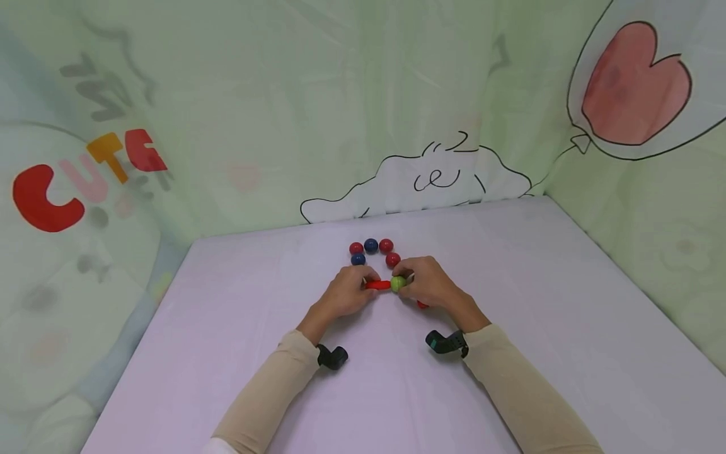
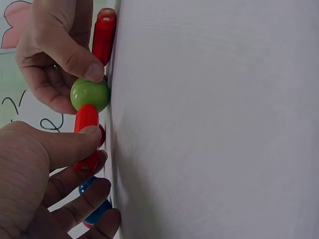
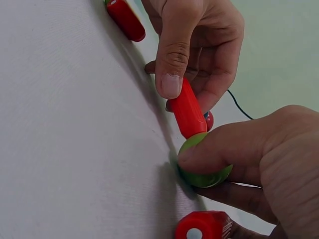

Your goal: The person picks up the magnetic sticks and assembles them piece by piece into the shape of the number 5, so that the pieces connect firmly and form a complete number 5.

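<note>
Pinching red stick point(image 1: 379, 285) against green ball point(image 1: 398, 284), fingers point(image 2: 82, 205) well inside tabletop edges point(image 1: 628, 284)

Red rod point(image 2: 86, 118) against green ball point(image 2: 90, 95)

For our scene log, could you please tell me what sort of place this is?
Probably a draped play or filming booth, judging by the cartoon-printed backdrop, pale tabletop and green ball.

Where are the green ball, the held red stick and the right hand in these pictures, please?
Green ball point(image 2: 90, 94): left wrist view, middle of its visible surface.
Held red stick point(image 3: 190, 112): right wrist view, middle of its side.
Right hand point(image 1: 429, 281): head view, back of the hand.
</note>
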Action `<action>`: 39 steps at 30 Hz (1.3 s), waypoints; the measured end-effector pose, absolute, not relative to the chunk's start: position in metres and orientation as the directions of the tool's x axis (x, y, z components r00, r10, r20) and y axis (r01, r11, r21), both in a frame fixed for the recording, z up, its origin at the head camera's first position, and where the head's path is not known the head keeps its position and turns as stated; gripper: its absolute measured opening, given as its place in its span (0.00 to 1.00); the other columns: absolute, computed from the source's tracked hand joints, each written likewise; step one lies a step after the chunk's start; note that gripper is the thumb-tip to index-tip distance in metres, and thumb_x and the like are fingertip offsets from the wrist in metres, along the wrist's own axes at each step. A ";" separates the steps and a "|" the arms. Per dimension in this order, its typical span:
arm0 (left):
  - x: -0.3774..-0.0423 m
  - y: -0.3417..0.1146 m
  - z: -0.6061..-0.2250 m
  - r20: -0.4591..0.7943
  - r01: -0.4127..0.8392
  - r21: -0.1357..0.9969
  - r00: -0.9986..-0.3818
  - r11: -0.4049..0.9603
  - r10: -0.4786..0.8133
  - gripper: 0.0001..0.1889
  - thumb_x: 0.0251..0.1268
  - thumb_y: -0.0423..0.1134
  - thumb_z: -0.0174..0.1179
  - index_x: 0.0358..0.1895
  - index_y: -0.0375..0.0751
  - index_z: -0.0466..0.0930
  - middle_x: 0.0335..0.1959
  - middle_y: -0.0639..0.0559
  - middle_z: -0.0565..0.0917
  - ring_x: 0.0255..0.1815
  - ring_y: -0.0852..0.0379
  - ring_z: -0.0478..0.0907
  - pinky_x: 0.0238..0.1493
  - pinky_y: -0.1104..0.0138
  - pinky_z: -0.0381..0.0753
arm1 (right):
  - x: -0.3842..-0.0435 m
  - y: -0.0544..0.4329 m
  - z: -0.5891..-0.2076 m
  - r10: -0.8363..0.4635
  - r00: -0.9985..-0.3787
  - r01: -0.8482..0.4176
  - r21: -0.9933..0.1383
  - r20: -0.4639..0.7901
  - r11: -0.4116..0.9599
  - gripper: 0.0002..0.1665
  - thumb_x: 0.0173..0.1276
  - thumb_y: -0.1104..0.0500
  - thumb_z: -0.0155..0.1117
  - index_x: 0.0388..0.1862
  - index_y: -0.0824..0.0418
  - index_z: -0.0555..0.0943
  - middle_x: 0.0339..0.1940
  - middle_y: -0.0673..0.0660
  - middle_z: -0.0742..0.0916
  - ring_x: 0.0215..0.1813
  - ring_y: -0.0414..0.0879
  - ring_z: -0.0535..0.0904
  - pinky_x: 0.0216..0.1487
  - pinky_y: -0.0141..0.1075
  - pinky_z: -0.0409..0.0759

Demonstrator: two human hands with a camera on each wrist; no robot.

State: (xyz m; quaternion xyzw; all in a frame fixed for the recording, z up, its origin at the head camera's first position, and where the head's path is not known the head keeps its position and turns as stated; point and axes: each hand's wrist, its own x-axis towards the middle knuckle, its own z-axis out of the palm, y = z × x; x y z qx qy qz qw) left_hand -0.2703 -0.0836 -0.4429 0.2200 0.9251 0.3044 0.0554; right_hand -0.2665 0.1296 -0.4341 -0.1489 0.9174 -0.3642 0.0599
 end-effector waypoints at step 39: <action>-0.276 -0.105 -0.428 -0.092 0.273 0.597 -0.911 0.754 0.402 0.13 0.67 0.34 0.65 0.53 0.45 0.83 0.42 0.54 0.83 0.46 0.55 0.77 0.51 0.63 0.81 | -0.266 0.132 -0.439 -0.302 -0.953 -0.214 -0.703 -0.001 0.678 0.21 0.60 0.63 0.76 0.54 0.58 0.86 0.49 0.57 0.87 0.52 0.54 0.82 0.57 0.48 0.83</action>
